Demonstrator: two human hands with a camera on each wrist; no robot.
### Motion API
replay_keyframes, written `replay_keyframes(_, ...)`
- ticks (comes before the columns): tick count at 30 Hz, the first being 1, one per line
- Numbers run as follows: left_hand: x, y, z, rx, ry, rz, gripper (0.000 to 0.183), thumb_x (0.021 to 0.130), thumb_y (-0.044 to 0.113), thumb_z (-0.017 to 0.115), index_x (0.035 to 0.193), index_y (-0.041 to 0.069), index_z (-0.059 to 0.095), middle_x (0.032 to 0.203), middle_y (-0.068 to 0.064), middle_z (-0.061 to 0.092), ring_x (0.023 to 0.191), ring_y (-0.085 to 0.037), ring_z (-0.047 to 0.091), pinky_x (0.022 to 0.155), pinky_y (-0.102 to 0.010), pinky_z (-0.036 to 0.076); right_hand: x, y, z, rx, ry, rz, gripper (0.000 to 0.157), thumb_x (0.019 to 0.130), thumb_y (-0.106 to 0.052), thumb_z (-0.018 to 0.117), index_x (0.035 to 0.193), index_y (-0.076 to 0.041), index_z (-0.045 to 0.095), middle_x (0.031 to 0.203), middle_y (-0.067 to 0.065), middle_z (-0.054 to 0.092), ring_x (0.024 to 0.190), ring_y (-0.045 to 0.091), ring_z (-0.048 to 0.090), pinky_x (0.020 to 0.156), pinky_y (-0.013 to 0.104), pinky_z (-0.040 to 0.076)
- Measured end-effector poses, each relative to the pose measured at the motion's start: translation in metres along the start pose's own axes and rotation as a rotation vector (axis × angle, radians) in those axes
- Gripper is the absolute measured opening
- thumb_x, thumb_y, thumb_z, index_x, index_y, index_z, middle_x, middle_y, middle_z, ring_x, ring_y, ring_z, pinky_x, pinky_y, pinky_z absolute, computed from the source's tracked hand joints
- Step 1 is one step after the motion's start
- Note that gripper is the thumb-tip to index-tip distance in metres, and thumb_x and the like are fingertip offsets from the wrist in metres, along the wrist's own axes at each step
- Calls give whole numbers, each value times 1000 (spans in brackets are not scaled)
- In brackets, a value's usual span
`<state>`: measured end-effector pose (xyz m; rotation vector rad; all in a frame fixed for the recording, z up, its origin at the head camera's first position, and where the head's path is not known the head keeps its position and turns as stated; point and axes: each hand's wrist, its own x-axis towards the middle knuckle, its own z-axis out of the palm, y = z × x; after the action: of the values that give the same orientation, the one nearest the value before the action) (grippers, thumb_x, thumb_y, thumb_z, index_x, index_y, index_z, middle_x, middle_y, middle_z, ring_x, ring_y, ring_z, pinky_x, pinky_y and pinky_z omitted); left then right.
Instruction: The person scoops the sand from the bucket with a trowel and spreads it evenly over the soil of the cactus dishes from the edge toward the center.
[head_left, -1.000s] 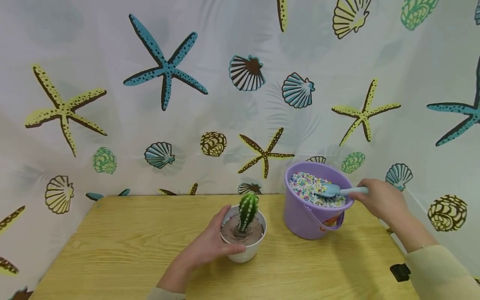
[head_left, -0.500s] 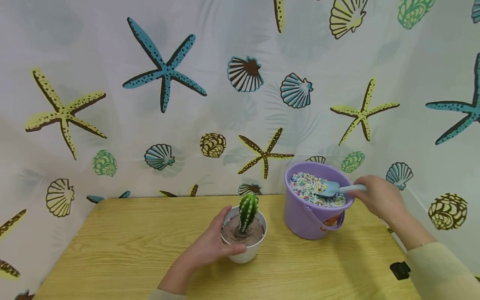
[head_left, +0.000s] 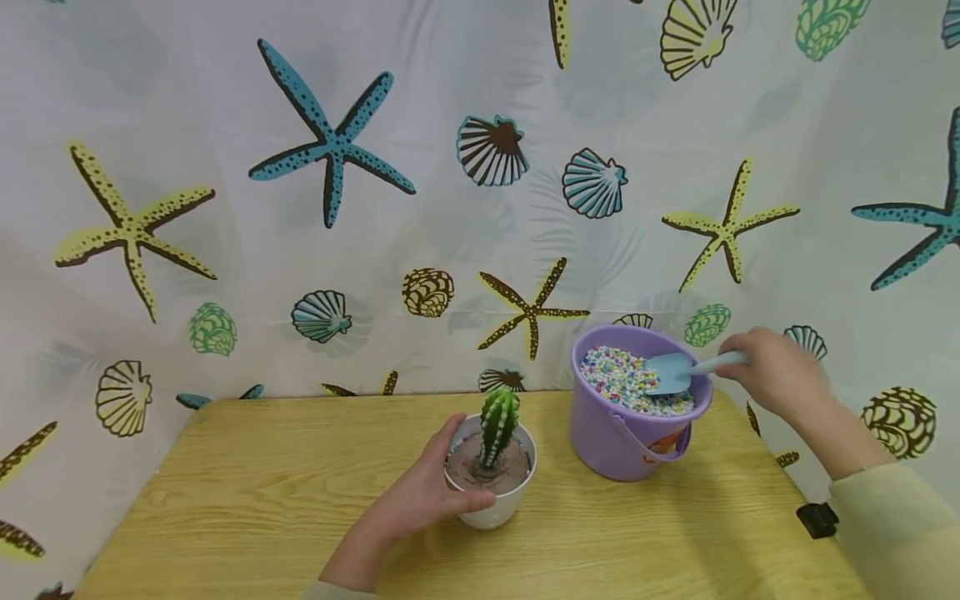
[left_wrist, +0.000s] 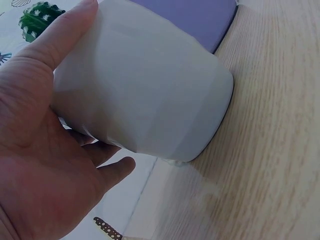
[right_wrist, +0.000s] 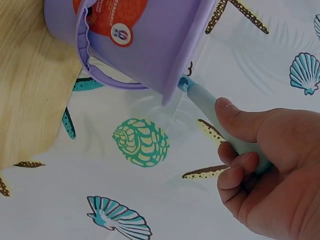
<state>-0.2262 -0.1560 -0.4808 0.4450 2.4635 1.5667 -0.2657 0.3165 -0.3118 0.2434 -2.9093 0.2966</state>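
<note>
Holding the white pot with your left hand, you grip the light-blue scoop in your right hand at the bucket. The pot, containing a cactus set in brown soil, stands on the table about midway between its left and right edges; the bucket stands to its right, near the far right corner.

Your left hand is spread as wide as the pot, thumb on the near side, fingers around the left side. Your right thumb and curled fingers are closed on the handle. The blade lies within the bucket's mouth, among or just over the coloured beads; whether it bears a load cannot be told.

The step in hand appears to be scooping beads. The next move seems to call for filling the blade, then raising it level past the bucket's rim to limit spilling, while your left hand steadies the pot.
</note>
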Motion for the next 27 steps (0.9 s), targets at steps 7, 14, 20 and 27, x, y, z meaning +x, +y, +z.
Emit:
replay_keyframes(7,1,0,0,13,7,1,128,85,47,98,178,21,14,179,-21,22,160,-46,30,124,-71,32,-1,2,-13,-46,9,-15,22,99,-15,85,110,3,79,97,19,71,82,33,66,70,54,57)
replay_keyframes(14,0,-1,1,-2,-3,-2,128,85,46,98,178,20,14,179,-22,21,161,-48,28,124,-72,30,-3,-1,-19,-76,-25,-17,18,97,-13,86,107,1,79,92,16,70,78,29,63,68,51,57)
replay_keyframes(20,0,-3,2,0,0,-5,130,84,47,98,179,21,13,179,-20,20,160,-46,29,125,-70,30,-3,2,-21,-64,-71,-14,18,97,-15,85,105,0,79,96,16,74,81,30,66,71,54,57)
replay_keyframes(27,1,-3,2,2,0,1,129,84,50,98,179,21,14,179,-20,21,160,-45,30,124,-71,31,-1,9,-17,4,-126,-2,15,100,-15,81,102,-1,76,92,12,74,79,28,61,72,50,53)
